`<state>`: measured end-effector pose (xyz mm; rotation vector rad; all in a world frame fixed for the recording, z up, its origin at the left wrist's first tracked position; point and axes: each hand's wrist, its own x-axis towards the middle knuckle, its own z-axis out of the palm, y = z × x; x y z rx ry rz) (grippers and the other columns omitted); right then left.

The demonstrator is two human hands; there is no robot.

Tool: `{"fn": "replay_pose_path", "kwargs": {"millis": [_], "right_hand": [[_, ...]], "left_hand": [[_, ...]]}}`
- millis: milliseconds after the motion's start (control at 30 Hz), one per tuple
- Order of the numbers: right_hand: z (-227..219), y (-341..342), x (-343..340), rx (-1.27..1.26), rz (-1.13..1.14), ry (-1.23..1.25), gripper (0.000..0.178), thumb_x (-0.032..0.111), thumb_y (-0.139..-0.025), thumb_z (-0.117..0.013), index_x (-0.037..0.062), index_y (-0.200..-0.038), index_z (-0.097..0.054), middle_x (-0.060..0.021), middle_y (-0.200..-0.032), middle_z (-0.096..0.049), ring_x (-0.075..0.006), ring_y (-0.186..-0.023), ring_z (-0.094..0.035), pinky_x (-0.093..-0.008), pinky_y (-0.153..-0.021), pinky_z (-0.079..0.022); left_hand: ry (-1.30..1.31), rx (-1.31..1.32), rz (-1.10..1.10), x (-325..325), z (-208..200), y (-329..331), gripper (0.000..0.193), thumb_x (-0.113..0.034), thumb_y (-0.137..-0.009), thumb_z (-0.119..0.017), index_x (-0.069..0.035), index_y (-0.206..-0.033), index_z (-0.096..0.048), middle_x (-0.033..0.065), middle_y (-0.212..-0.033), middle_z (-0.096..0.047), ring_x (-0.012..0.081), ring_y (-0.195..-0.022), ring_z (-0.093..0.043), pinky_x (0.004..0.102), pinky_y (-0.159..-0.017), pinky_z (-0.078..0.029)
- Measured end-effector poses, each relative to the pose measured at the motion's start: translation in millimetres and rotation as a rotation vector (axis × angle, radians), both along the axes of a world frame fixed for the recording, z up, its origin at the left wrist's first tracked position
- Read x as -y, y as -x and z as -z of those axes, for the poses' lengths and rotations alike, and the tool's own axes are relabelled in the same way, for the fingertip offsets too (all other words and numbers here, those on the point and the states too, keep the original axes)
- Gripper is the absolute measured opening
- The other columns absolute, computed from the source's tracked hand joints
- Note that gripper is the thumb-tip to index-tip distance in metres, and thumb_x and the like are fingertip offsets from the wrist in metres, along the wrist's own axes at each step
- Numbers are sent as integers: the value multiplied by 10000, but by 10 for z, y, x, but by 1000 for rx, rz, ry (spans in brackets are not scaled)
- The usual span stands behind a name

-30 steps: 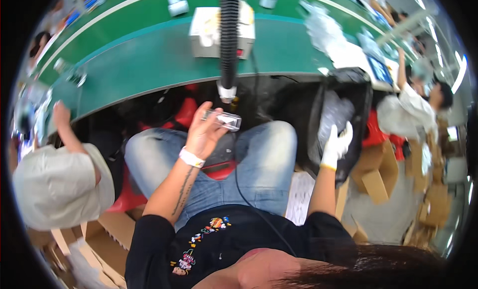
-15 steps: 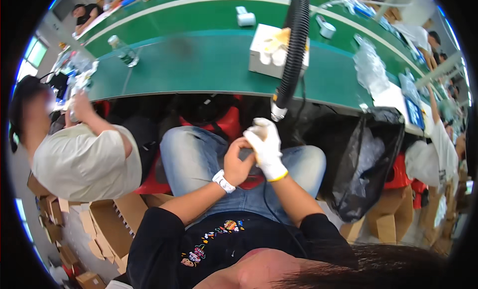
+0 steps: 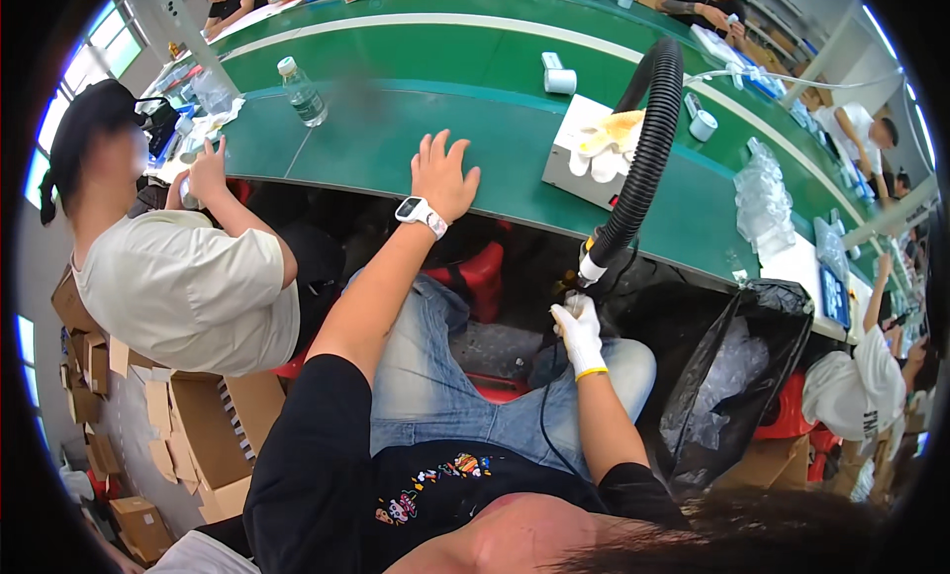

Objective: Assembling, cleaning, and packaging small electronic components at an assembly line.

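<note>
My bare left hand point(image 3: 445, 178), with a white watch on its wrist, is open over the near edge of the green table point(image 3: 366, 148). Its fingers are spread and hold nothing. My right hand point(image 3: 580, 334), in a white knitted glove with a yellow cuff, is below the table edge above my right knee. Its fingers are curled against a small dark, brassy part that I cannot make out. Just above it ends a black ribbed hose point(image 3: 648, 158) with a pale metal tip point(image 3: 591, 269). A pale box point(image 3: 574, 168) with white gloves point(image 3: 604, 143) on top stands beside the hose.
A clear bottle point(image 3: 303, 94) stands left on the table. White handheld devices point(image 3: 559, 76) lie on the green belt behind. Plastic bags point(image 3: 762, 203) lie at right, above a black bin bag point(image 3: 727, 376). A person in a pale shirt point(image 3: 188, 287) sits close on my left.
My hands have come apart. The left has reached forward to the table edge with its fingers spreading; the right has moved right and down, below the hose tip. The view has shifted too.
</note>
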<state>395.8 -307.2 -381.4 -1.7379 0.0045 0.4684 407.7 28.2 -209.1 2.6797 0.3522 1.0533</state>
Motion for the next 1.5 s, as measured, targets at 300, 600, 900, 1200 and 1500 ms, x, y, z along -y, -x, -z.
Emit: {"fn": "replay_pose_path", "kwargs": {"millis": [300, 600, 900, 1200, 1500], "right_hand": [[-190, 48, -7, -161, 103, 80, 399, 142, -886, -785, 52, -1218, -583, -78, -959, -646, -143, -675, -614, -307, -561, -542], [-50, -83, 27, -323, -54, -130, 352, 112, -925, -711, 43, -1240, -568, -47, -878, -594, -125, -636, -554, -298, -549, -514], [-139, 38, -31, -213, -134, 38, 292, 111, -914, -737, 38, -1156, -589, -22, -812, -566, -99, -586, -508, -279, -517, -471], [-61, 28, -21, -216, -145, 41, 304, 111, -903, -755, 30, -1148, -593, -35, -818, -597, -97, -582, -508, -273, -506, -473], [-30, 19, -37, -189, -160, 67, 297, 113, -904, -759, 31, -1139, -597, -43, -818, -608, -98, -580, -515, -275, -507, -478]], "left_hand": [[-26, -374, -139, 45, 13, -20, 605, -489, -971, -602, -173, -1484, -555, 170, -1589, -451, 429, -1484, -370, 693, -1182, -245], [-32, -343, -151, 47, 19, -14, 612, -499, -973, -590, -178, -1492, -552, 156, -1589, -464, 420, -1484, -377, 695, -1183, -240], [-29, -345, -157, 53, 39, -18, 625, -506, -974, -596, -185, -1507, -536, 146, -1593, -465, 410, -1493, -373, 689, -1191, -246], [-20, -310, -153, 56, 44, -21, 631, -505, -964, -604, -181, -1502, -545, 147, -1586, -475, 412, -1490, -376, 686, -1192, -243], [-28, -310, -158, 32, 68, -2, 618, -502, -960, -606, -176, -1484, -566, 144, -1581, -485, 404, -1485, -385, 682, -1193, -245]]}}
